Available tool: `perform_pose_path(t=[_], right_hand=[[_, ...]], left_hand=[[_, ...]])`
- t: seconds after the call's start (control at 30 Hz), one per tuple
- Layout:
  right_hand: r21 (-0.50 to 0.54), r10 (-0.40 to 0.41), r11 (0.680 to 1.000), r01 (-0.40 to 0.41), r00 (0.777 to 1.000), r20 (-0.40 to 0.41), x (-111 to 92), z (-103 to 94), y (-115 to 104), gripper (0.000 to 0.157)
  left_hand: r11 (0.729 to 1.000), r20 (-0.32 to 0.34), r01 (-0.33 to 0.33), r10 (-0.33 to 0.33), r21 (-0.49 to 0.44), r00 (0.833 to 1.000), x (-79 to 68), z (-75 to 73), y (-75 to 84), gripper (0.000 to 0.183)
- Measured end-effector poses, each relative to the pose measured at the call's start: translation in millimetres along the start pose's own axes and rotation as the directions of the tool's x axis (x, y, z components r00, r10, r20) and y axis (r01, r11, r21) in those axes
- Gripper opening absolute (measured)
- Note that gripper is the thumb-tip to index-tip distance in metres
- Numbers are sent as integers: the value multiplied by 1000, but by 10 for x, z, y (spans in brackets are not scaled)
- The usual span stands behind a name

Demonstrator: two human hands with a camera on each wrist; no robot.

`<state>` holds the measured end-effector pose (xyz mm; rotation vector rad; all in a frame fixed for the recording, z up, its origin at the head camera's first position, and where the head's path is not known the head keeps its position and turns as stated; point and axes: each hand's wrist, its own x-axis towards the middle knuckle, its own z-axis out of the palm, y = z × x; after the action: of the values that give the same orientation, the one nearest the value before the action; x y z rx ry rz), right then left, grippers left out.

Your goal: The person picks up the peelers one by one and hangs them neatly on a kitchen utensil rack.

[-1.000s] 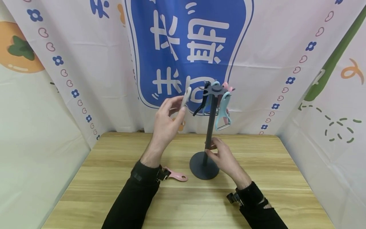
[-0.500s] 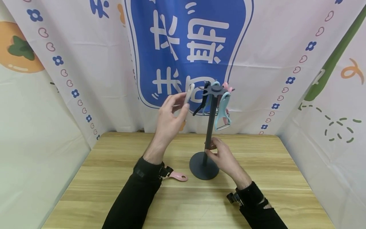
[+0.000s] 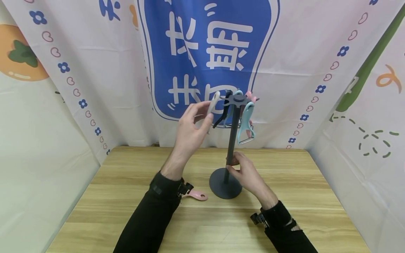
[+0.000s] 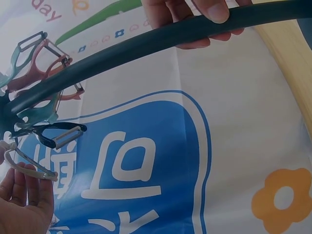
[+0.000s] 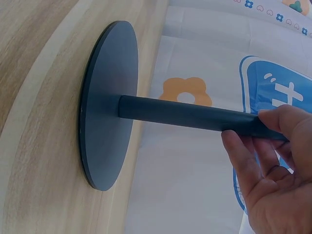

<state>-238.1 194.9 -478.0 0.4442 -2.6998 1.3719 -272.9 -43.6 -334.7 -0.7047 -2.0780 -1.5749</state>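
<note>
A white peeler [image 3: 213, 102] is pinched in my left hand [image 3: 192, 126], raised upright close to the left side of the stand's hooked top [image 3: 238, 100]. In the left wrist view the white peeler [image 4: 31, 169] overlaps the tip of a hook, beside a black peeler [image 4: 61, 134]. My right hand [image 3: 248, 172] grips the dark post [image 3: 233, 138] low down, a little above the round base [image 3: 218, 188]. Light blue peelers [image 3: 246, 121] and pink peelers [image 3: 250, 95] hang from the other hooks.
A pink peeler [image 3: 198, 195] lies on the wooden table [image 3: 269, 225], partly hidden behind my left wrist and its camera. Behind the stand hangs a white cloth [image 3: 120, 88] with a blue printed panel.
My left hand has moved right with the white peeler, nearer the stand's top. My right hand keeps its hold on the post, and the stand has stayed in place.
</note>
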Motion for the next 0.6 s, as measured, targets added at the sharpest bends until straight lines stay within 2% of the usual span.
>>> perform_pose_path(t=[0.6], right_hand=[[-26,-7,1000,7,1000,-5,12,-5,18,25]], left_hand=[[1000,37,0,0,7,999,1,67,7,46]])
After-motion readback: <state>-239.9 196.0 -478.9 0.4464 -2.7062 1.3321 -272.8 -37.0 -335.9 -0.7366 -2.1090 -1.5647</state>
